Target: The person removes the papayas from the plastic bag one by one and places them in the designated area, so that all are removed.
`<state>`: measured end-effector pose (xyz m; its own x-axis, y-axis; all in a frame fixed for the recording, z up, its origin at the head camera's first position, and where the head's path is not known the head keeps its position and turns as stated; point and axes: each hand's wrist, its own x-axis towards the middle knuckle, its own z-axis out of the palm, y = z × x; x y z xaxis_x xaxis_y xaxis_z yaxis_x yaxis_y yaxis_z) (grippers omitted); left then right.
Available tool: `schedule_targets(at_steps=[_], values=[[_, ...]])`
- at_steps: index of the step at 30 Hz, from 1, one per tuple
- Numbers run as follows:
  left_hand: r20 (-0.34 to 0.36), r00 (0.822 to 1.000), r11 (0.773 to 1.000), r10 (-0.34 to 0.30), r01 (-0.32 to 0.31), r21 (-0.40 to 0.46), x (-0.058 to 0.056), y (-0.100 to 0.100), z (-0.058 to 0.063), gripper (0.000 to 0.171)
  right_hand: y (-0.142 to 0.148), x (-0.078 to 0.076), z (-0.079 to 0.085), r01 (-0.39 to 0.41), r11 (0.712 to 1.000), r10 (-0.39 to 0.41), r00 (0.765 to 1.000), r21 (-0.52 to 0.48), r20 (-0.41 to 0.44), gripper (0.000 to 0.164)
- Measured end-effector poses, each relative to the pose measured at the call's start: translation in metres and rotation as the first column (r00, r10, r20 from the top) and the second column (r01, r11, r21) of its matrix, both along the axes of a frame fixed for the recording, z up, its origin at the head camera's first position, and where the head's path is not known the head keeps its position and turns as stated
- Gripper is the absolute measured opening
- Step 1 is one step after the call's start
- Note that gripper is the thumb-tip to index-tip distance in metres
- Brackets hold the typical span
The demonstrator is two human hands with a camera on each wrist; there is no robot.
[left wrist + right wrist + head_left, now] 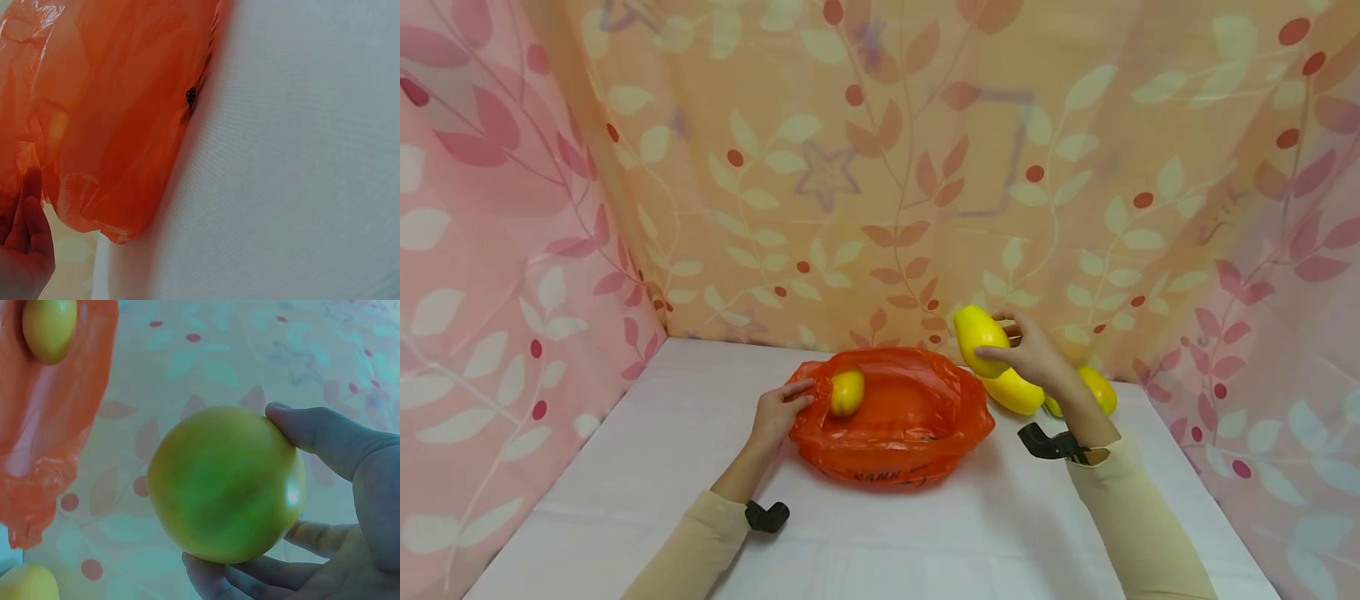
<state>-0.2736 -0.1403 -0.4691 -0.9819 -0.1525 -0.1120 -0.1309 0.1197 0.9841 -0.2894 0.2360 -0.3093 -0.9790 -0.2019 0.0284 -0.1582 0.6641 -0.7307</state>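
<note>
An orange-red plastic bag (887,454) with dark printing stands wide open on the table. Inside it, by the left wall, lies a small yellow fruit (847,393). My left hand (772,417) pinches the bag's left rim, fingertips at the film; in the left wrist view, part of this hand (28,244) shows beside the crumpled edge. My right hand (1033,354) grips a plump yellow fruit (979,337), tapered at one end, raised at the bag's back right. Up close, that fruit (225,487) has a greenish end, with the thumb on one side and fingers round the other.
Right of the bag lie a long yellow fruit (1015,392) and another yellow one (1099,390), partly hidden by the right forearm. The white-covered table (662,467) is bounded by a patterned curtain (880,167) behind and on both sides.
</note>
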Motion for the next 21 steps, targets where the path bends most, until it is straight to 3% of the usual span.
schedule_targets(at_steps=[21], values=[[-0.01, 1.0, 1.0, -0.012, 0.012, 0.019, 0.003, 0.001, 0.005, 0.037, 0.04, 0.023, -0.027, 0.043, 0.999, -0.043, 0.999, 0.015, 0.002, 0.077]])
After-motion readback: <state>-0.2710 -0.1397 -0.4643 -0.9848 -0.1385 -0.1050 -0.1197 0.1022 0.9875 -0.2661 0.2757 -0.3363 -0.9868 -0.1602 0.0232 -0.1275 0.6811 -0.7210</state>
